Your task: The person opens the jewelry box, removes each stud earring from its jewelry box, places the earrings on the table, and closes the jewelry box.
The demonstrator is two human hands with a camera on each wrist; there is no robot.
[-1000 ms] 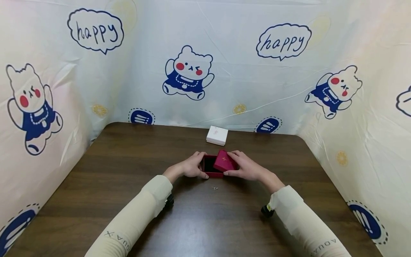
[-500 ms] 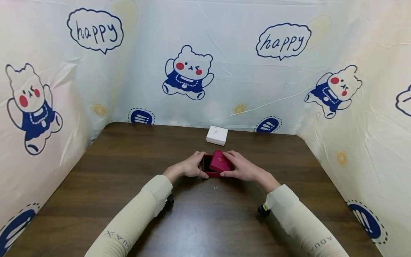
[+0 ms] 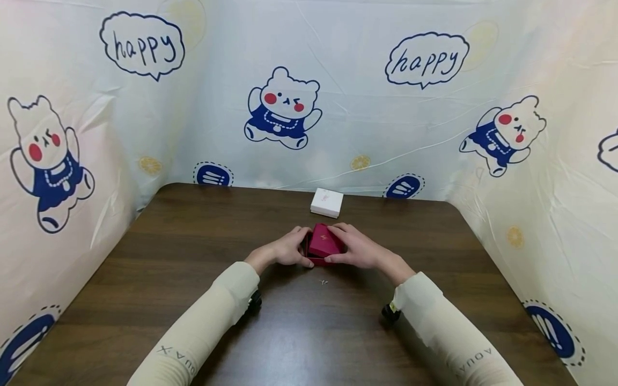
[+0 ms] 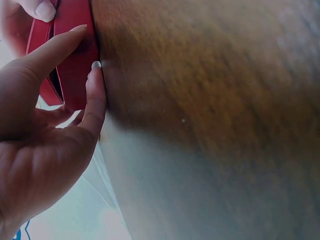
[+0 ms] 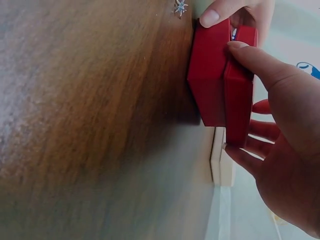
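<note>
A red box base (image 3: pixel 318 262) rests on the table, and my left hand (image 3: pixel 288 249) grips its left end, thumb along the near wall in the left wrist view. My right hand (image 3: pixel 361 247) holds the matching red lid (image 3: pixel 325 241) between thumb and fingers. The lid lies askew over the base, leaving a dark strip of the inside showing at the left. In the right wrist view the lid (image 5: pixel 239 95) overhangs one end of the base (image 5: pixel 207 75). On the tabletop nearer me lies a small silver star-shaped piece (image 5: pixel 180 7).
Behind the red box, toward the far edge of the brown wooden table (image 3: pixel 232 214), stands a white box (image 3: pixel 326 202) with faint pink print. A patterned cloth backdrop (image 3: pixel 347 128) encloses the table at the back and sides.
My right hand has slid the red lid leftward over the base, so less of the dark inside shows. The left hand, base and silver piece have stayed put.
</note>
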